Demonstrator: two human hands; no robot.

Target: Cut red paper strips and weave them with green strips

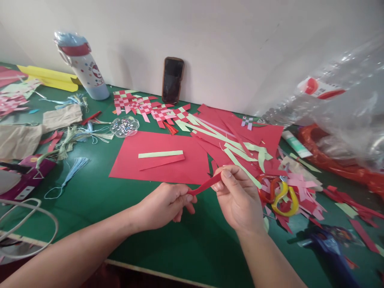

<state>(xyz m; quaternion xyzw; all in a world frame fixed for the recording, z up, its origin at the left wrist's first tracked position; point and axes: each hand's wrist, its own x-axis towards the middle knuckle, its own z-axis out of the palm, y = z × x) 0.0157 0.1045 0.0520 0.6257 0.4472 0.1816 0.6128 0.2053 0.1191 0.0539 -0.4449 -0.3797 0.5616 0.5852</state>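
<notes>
A red paper strip [205,185] is stretched between my two hands above the table's front part. My left hand [168,204] pinches its left end, and my right hand [237,196] grips the other end between thumb and fingers. Just beyond them lies a red paper sheet [129,166], with a pale green paper strip [160,154] flat on it. Below that strip is a narrow red strip [163,162]. To the right, scissors [285,198] with red and yellow handles rest among paper scraps, close to my right hand.
Woven paper pieces [141,106], a dish of small beads [125,127] and a phone [173,80] stand or lie at the back. A water bottle [84,66] is back left, tassels [73,172] at left. Plastic bottles [318,88] and a blue tool [330,248] are at right.
</notes>
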